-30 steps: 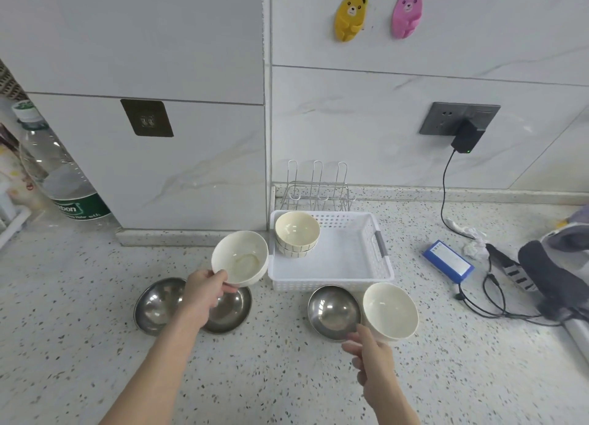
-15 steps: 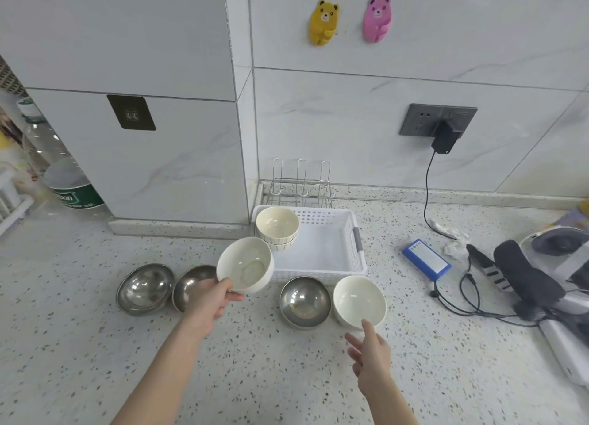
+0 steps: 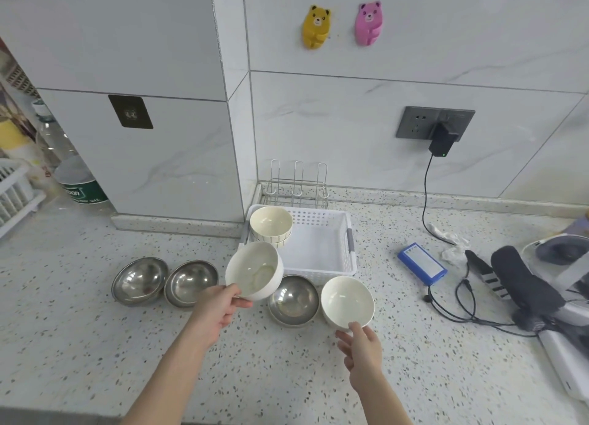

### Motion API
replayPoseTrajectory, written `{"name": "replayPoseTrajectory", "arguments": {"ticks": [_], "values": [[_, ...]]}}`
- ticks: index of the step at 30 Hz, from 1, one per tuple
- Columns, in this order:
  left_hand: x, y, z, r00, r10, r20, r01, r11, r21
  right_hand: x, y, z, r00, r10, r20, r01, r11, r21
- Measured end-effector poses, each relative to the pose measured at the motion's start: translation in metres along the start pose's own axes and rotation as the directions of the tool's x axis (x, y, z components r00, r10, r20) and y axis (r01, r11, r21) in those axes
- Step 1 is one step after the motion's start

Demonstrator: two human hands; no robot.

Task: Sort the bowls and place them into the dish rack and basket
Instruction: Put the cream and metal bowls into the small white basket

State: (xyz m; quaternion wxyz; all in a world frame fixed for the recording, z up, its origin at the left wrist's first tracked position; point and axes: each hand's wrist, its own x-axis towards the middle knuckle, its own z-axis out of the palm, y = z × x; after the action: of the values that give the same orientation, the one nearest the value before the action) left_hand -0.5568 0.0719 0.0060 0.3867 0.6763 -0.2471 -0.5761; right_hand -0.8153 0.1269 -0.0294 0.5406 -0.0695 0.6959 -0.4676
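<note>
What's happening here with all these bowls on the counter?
A person is sorting bowls. Their left hand holds a white bowl in the air by its rim, just in front of the white basket, which already holds stacked white bowls. Their right hand touches another white bowl on the counter. Three steel bowls sit on the counter too, and the wire dish rack behind has nothing in it.

The basket [image 3: 322, 259] stands on the counter [image 3: 95, 345]. Behind the basket stands the wire dish rack [image 3: 298, 185]; in the basket's back left corner sit stacked bowls [image 3: 271, 225]. Before the basket lie a metal bowl [image 3: 293, 300] and a ceramic bowl [image 3: 347, 300]; left of the basket lie two metal bowls [image 3: 165, 281].
</note>
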Motion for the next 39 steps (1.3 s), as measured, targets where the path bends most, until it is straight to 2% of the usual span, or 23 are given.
{"name": "replayPoseTrajectory", "arguments": {"ticks": [4, 9, 13, 17, 23, 26, 30, 35, 39], "values": [[-0.003, 0.004, 0.009, 1.000, 0.009, 0.013, -0.009, 1.000, -0.024, 0.002, 0.000, -0.005, 0.998, -0.032, -0.051, 0.032, 0.999, 0.011], [-0.001, 0.012, 0.017, 0.999, 0.031, 0.021, -0.031, 0.999, -0.037, -0.002, -0.004, -0.017, 0.986, -0.047, -0.159, 0.066, 0.991, 0.115], [0.002, 0.019, 0.021, 0.999, 0.051, 0.004, -0.050, 0.998, -0.046, -0.001, -0.029, -0.019, 0.969, -0.128, -0.210, 0.170, 0.966, 0.197], [0.006, 0.030, 0.026, 0.998, 0.059, -0.005, -0.059, 0.997, -0.057, 0.003, -0.063, -0.010, 0.946, -0.268, -0.183, 0.300, 0.938, 0.173], [0.016, 0.047, 0.031, 0.995, 0.095, -0.018, -0.096, 0.995, -0.028, 0.023, -0.101, 0.028, 0.922, -0.384, -0.055, 0.385, 0.923, 0.021], [0.024, 0.056, 0.035, 0.994, 0.111, -0.023, -0.111, 0.994, 0.008, 0.040, -0.116, 0.051, 0.932, -0.360, 0.031, 0.362, 0.928, -0.088], [0.034, 0.064, 0.044, 0.994, 0.106, -0.022, -0.105, 0.994, 0.032, 0.065, -0.121, 0.080, 0.962, -0.247, 0.113, 0.265, 0.945, -0.190], [0.045, 0.066, 0.057, 0.989, 0.129, -0.066, -0.127, 0.991, 0.031, 0.090, -0.117, 0.107, 0.986, -0.126, 0.109, 0.153, 0.946, -0.286], [0.054, 0.064, 0.065, 0.986, 0.129, -0.101, -0.128, 0.992, 0.022, 0.108, -0.115, 0.121, 0.987, -0.112, 0.114, 0.147, 0.917, -0.371]]}}
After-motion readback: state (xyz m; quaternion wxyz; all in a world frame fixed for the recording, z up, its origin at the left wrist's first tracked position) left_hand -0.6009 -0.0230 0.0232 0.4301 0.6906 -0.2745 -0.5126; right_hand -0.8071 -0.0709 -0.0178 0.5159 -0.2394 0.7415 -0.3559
